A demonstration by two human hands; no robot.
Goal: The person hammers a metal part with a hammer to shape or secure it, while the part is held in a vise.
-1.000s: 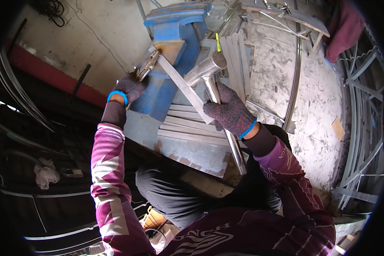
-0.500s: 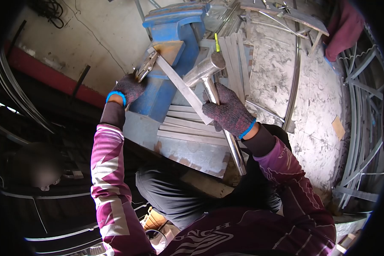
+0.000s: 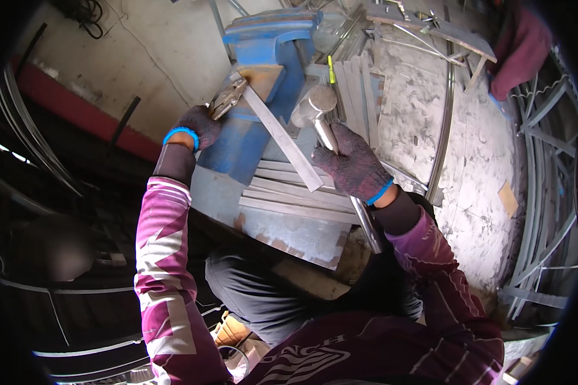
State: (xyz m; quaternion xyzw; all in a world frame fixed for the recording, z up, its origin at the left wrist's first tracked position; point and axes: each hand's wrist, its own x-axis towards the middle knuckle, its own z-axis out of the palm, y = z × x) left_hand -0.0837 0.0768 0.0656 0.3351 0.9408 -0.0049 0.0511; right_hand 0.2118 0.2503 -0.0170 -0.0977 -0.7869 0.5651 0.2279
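My left hand [image 3: 198, 127], in a dark knit glove with a blue cuff, is closed on locking pliers [image 3: 228, 99]. The pliers' jaws clamp the upper end of a flat metal strip [image 3: 282, 136], which lies slanting over the rusty block of a blue vise [image 3: 253, 128]. My right hand [image 3: 353, 162], gloved the same way, is wrapped round the shiny handle of a hammer [image 3: 317, 102]. The hammer's head is raised just right of the strip, and its handle runs down past my hand. The strip's lower end is apart from my right hand.
Several flat strips [image 3: 295, 192] lie on the metal plate [image 3: 289, 234] under the vise, with more strips [image 3: 359, 96] behind. A yellow-green marker [image 3: 331, 69] lies there too. At the back right are a low bench [image 3: 437, 31] and a person's leg [image 3: 523, 51]. Metal frames [image 3: 546, 192] stand far right.
My right hand has come off the strip's lower end and moved slightly right with the hammer, whose head has turned. The pliers and the strip's clamped end have shifted slightly right in view.
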